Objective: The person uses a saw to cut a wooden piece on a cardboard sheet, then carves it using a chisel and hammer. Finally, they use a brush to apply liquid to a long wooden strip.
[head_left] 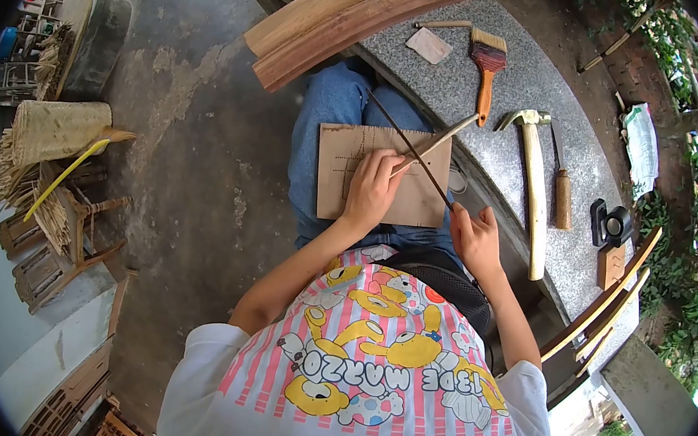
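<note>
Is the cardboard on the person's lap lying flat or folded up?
Flat. The cardboard sheet lies spread across the lap, its edges and pencil lines showing, with the left hand resting on it.

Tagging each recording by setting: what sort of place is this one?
Probably an outdoor craft workspace, maybe for bamboo or wood work: a curved stone bench carrying a hammer and a brush, bamboo strips piled on the ground, and greenery alongside.

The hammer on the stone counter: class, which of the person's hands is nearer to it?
Right. The right hand sits just beside the hammer, near its handle. The left hand rests on the cardboard sheet over the lap, farther away.
</note>
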